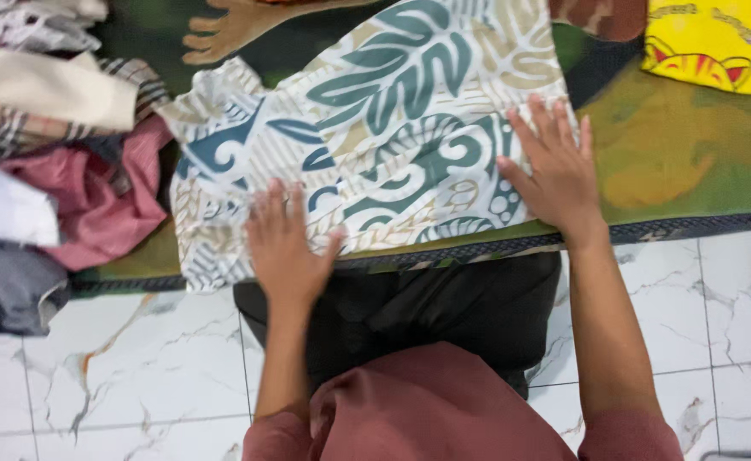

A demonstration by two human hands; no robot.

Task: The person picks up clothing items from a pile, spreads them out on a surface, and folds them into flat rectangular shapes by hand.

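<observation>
I see a green mat point(683, 162) running off the top edge, beyond both hands. The leaf-print cloth point(375, 128) lies on it under my palms, its far end cut off. The clothes pile point(43, 154) left of my left hand point(283, 248) is a jumble, partly out of view. Both hands, the right hand point(555, 171) too, press flat, fingers spread, gripping nothing.

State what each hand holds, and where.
Nothing is gripped: left hand and right hand press flat on the leaf-patterned cloth near its front edge.
</observation>
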